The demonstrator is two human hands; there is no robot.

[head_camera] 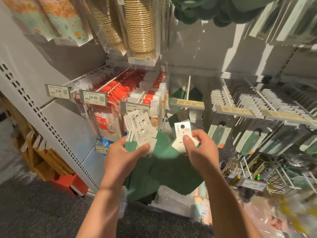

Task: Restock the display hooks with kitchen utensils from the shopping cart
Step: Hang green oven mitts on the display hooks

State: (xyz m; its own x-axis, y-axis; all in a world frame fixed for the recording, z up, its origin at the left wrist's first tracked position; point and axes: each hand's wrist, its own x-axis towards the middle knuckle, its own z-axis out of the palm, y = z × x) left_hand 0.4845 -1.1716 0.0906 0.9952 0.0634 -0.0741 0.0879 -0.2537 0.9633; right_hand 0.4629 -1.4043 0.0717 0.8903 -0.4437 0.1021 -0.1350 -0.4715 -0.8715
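Left hand: your left hand [127, 152] grips a fanned bundle of green items [137, 134] by their white header cards, thumb laid across the front card, fingers curled behind.
Right hand: your right hand [197, 146] pinches a single green item [182, 134] by its white card, thumb pressed on the card's lower part; the hang-hole sits above your thumb.
Spacing: the two hands are near each other but apart; green material from both loads hangs down between and below them.
Target hook: a bare white display hook [188, 88] juts out above the single item, its price tag [187, 103] flipped so the print reads upside down. The card is below the tag, not on the hook.
Behind hook: a few dark green pieces hang at the rear of that bay.
Left bays: red-and-white packets [120, 90] crowd the hooks, with price tags reading 8.99 [58, 91] and 16.90 [93, 97].
Right bays: rows of white-carded utensils [248, 100] fill the hooks.
Upper shelf: stacked paper cups [140, 28] in clear sleeves.
Lower right: plastic-wrapped goods, blurred; you cannot tell what holds them.
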